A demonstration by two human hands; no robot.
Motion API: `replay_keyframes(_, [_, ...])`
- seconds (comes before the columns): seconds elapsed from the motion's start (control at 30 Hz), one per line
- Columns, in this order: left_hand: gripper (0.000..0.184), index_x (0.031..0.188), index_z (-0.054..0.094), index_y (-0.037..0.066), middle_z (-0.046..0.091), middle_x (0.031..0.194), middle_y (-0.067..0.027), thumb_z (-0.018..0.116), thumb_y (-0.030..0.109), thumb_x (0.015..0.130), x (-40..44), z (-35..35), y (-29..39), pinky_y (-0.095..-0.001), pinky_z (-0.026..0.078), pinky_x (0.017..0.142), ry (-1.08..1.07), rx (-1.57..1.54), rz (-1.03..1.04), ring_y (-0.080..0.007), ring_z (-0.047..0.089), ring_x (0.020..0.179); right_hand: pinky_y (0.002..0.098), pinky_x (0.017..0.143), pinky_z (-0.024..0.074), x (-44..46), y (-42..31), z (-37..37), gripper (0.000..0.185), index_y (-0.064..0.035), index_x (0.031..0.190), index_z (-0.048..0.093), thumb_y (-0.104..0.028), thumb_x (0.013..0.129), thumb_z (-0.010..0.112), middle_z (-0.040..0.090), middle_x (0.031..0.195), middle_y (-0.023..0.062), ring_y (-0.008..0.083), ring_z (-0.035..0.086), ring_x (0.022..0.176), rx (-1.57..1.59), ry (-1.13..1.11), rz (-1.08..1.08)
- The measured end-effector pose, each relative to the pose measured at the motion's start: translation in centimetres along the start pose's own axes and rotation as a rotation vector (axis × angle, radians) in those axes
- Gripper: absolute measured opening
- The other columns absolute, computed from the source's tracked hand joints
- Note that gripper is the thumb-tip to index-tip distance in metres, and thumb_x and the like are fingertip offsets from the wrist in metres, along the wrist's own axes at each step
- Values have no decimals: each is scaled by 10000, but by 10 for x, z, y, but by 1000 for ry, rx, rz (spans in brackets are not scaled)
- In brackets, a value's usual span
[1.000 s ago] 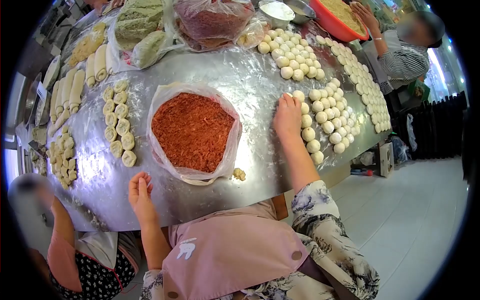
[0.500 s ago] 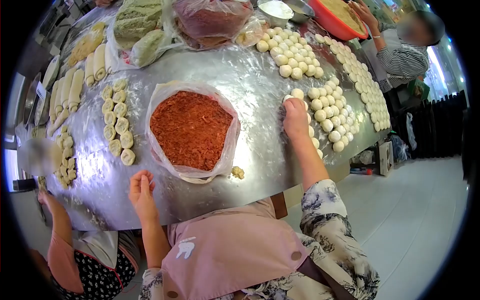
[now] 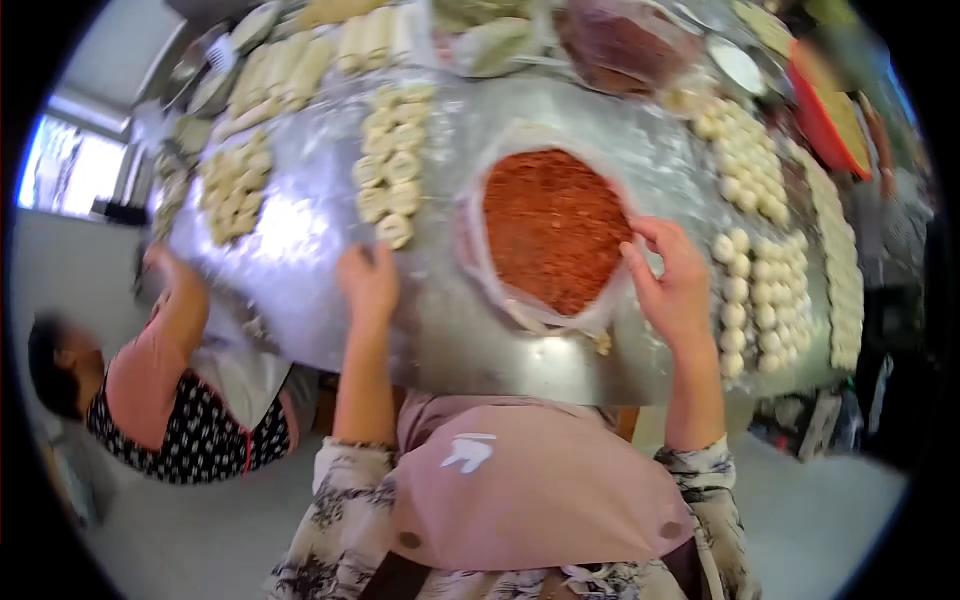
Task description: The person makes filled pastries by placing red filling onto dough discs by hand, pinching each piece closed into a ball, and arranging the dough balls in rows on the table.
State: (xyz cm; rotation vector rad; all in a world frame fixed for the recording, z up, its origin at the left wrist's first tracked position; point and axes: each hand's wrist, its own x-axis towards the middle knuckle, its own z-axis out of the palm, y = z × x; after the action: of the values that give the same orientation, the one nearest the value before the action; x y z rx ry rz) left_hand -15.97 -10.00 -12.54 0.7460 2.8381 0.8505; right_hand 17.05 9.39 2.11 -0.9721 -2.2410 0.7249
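My right hand [image 3: 672, 285] is at the right rim of a clear plastic bag [image 3: 482, 262] full of reddish-brown shredded filling [image 3: 553, 230]. Its thumb and forefinger are apart with nothing between them; whether they touch the bag I cannot tell. My left hand [image 3: 369, 285], slightly blurred, is just below a double column of flattened dough pieces [image 3: 387, 165]. Its thumb stands away from the fingers, and no object shows in it. The lowest dough piece [image 3: 394, 231] lies just beyond its fingertips. Rows of round white dough balls [image 3: 768, 300] sit to the right of my right hand.
Dough rolls [image 3: 297, 75] and a bag of greenish dough [image 3: 490, 45] lie at the back of the metal table [image 3: 440, 340]. Another bag of dark red stuff [image 3: 625, 45] and a red basin [image 3: 828, 115] stand farther right. A co-worker [image 3: 190, 390] sits at left; another person is at far right.
The view has swung left. My right hand has left the dough balls and come to the filling bag's right side. My left hand has moved up to the lower end of the dough column.
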Motion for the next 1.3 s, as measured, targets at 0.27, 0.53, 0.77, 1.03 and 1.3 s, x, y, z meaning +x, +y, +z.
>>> replay_keyframes(0.27, [355,942,542,-37,590,958,-212,732,201,760,1,6,50,-397,461,783,-73,-262,-45,-340,569,921,408,1039,372,59,2,101,498,-28,1249,536,-278,837,661,508,1293,189,362,442,1237,-406,-233,-194])
replay_keyframes(0.53, [242,1137,523,2,602,1033,-99,546,21,896,-27,-42,102,-302,524,816,-488,-1424,-396,-181,600,936,420,941,454,40,-32,68,430,-72,1221,559,-251,838,641,555,1178,159,350,509,1131,-446,-681,-72])
replay_keyframes(0.77, [238,1159,536,-4,602,1034,-108,518,111,952,-49,-65,176,-274,520,783,-958,-1671,-342,-191,606,899,430,780,518,48,-21,61,128,-27,877,657,-70,765,612,639,884,172,342,622,859,-556,-683,-64])
replay_keyframes(1.03, [218,1129,539,-12,586,1026,-105,537,109,947,-61,-5,202,-267,525,776,-1023,-1469,-567,-193,599,895,394,680,494,66,9,42,124,-48,867,649,-155,804,648,648,786,165,337,625,747,-249,-584,61])
replay_keyframes(1.3, [316,1235,462,-1,547,1169,-115,364,197,1008,-60,5,214,-360,448,962,-1065,-1760,-653,-209,547,1072,360,679,490,71,-37,29,222,-35,959,656,-195,806,666,657,819,159,297,631,741,91,-464,167])
